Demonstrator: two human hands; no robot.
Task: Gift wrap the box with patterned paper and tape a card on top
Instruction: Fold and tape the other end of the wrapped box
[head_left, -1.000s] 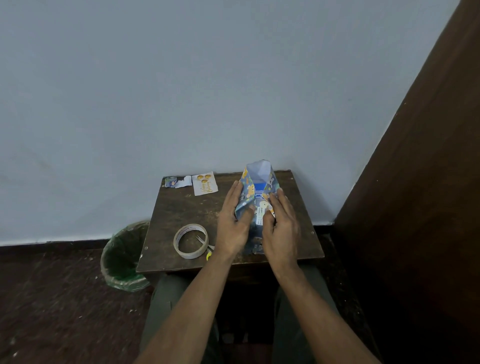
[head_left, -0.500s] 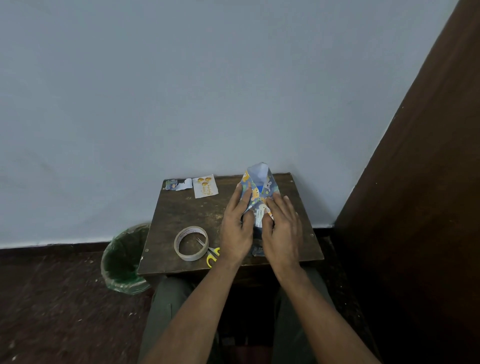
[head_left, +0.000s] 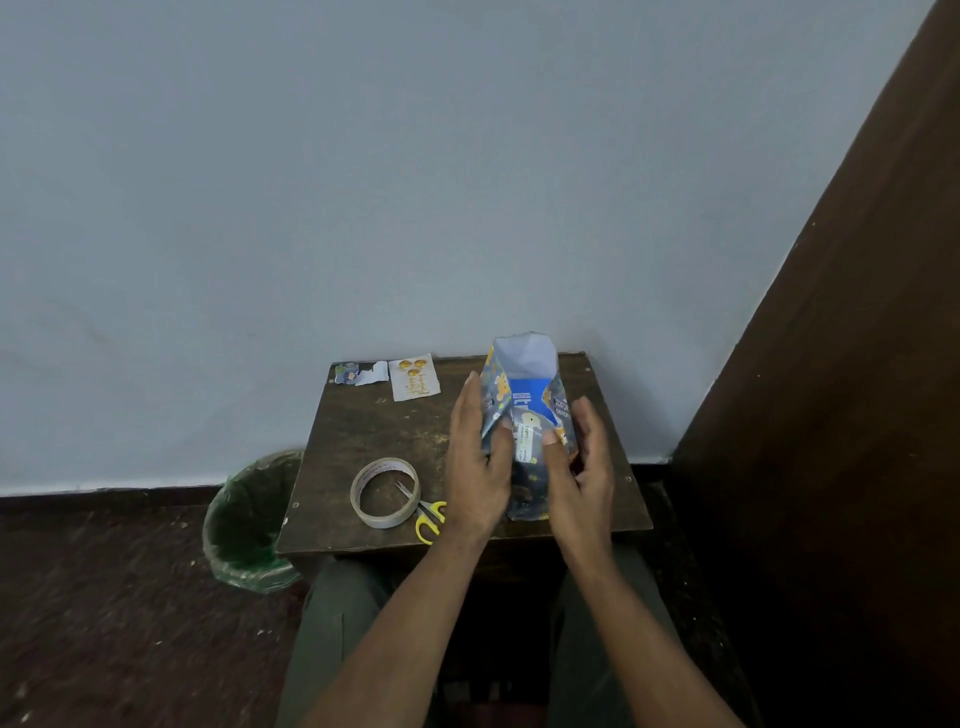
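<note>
While the box (head_left: 525, 410) lies on the right half of the small wooden table (head_left: 374, 431), we see it partly sleeved in patterned paper (head_left: 530, 478), its blue far end still bare and a white flap of paper standing up behind it. Our left hand (head_left: 475, 462) lies flat along the box's left side, fingers straight, thumb pressing the paper on top. Our right hand (head_left: 579, 473) sits on the right side, fingers loosely extended, thumb tip on the paper top; whether its fingers touch the side we cannot tell. Neither hand pinches anything. Just left of the left hand: yellow-handled scissors (head_left: 428, 517), blades poking under the tape roll (head_left: 385, 492), which lies flat near the table's front edge. At the far left corner a card (head_left: 414, 383) with gold print lies flat, and beside it a torn paper scrap (head_left: 361, 373). On the floor left of the table stands a bin with green liner (head_left: 249, 525). Grey-blue wall behind, dark wooden panel on the right.
</note>
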